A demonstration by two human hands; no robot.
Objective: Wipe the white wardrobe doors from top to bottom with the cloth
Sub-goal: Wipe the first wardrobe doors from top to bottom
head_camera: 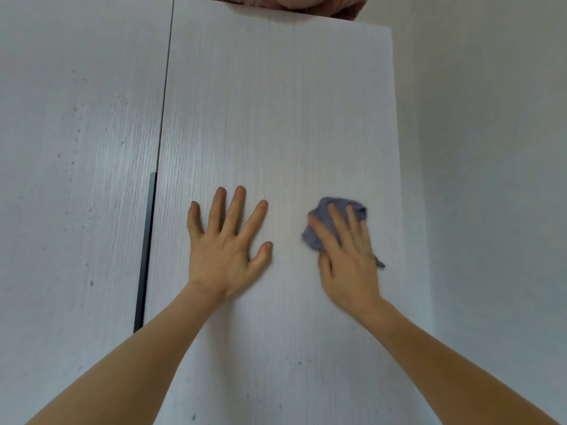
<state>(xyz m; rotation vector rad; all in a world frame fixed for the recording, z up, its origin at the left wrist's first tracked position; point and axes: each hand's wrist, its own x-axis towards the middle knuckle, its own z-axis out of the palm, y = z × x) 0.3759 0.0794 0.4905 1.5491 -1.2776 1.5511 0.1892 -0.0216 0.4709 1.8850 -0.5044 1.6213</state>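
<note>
Two white wood-grain wardrobe doors fill the view, the right door (276,118) and the left door (76,148), which carries dark specks. My left hand (225,243) lies flat on the right door with its fingers spread. To its right, my right hand (346,253) presses a crumpled blue-grey cloth (325,216) against the same door with straight fingers. The cloth shows above and beside the fingers, and a corner pokes out by the little finger.
A dark vertical handle strip (145,250) runs along the gap between the doors. A pale wall (491,179) stands to the right of the wardrobe. Something pinkish-brown (294,3) sits on top of the wardrobe. A few dark specks mark the lower right door.
</note>
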